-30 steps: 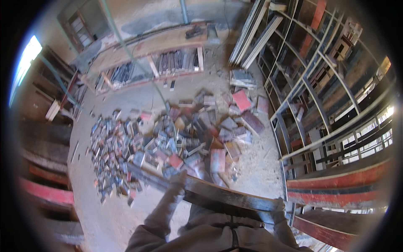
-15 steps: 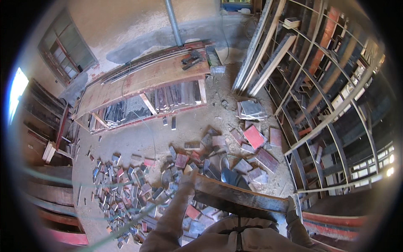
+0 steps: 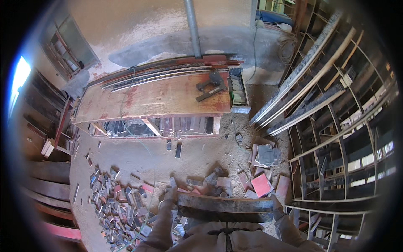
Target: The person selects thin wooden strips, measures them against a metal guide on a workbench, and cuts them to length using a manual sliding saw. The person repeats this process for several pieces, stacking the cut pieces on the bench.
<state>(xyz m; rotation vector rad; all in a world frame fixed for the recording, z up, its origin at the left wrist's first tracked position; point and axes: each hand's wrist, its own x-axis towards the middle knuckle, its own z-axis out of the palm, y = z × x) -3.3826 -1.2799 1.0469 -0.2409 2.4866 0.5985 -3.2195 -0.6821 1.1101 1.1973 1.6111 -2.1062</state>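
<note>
A long dark wooden board (image 3: pixel 224 204) lies crosswise in front of my body, held by its two ends. My left hand (image 3: pixel 170 195) is closed round the left end. Its right end is gripped by my right hand (image 3: pixel 278 207). The board runs nearly level, its pale upper edge facing away from me. Beyond it on the floor are loose wood offcuts, among them a red-faced block (image 3: pixel 261 185).
A heap of small wood offcuts (image 3: pixel 126 206) spreads over the floor at left. Ahead stands a wooden workbench (image 3: pixel 168 98) bearing a dark power tool (image 3: pixel 211 86) and long strips, with boards stacked underneath. A metal rack (image 3: pixel 331 159) with leaning planks fills the right side.
The board has gone from slanting down to the right to nearly level, and sits further left in view. Both hands keep their hold. My view has turned and now shows the workbench larger.
</note>
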